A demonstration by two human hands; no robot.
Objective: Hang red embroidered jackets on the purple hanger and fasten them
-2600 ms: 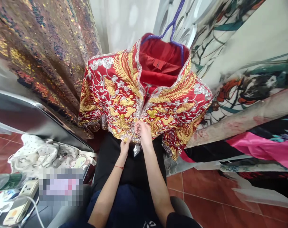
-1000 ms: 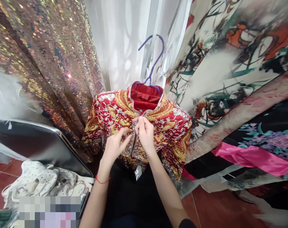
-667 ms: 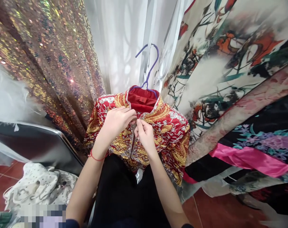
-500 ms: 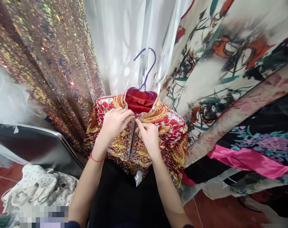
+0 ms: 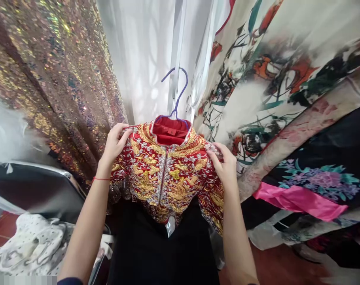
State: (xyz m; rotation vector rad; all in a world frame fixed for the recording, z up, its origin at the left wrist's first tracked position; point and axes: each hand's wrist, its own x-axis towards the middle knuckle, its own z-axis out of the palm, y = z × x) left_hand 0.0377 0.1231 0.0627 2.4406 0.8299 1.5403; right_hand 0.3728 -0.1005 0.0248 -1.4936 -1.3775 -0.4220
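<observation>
A red jacket (image 5: 174,174) with gold and silver embroidery, a stand collar and a zip down its front sits in front of me. Inside its neck is a purple hanger (image 5: 177,101), whose hook sticks up above the collar. The left shoulder of the jacket, as I see it, is pinched in my left hand (image 5: 116,144), thumb on the front. My right hand (image 5: 223,160) grips the opposite shoulder in the same way. A small pale tag (image 5: 170,227) shows at the jacket's lower hem. The zip looks closed up to the collar.
Sequinned fabric (image 5: 64,71) hangs at the left, white curtain (image 5: 138,51) behind, and flower-printed cloth (image 5: 266,79) at the right. A dark chair back (image 5: 34,186) and spotted white cloth (image 5: 34,245) are at lower left. A pink sash (image 5: 301,200) crosses black garments at right.
Both hands have left the front of the collar and moved outward to the jacket's two shoulders. The zip and chest embroidery, partly covered before, are now exposed. The view has shifted slightly.
</observation>
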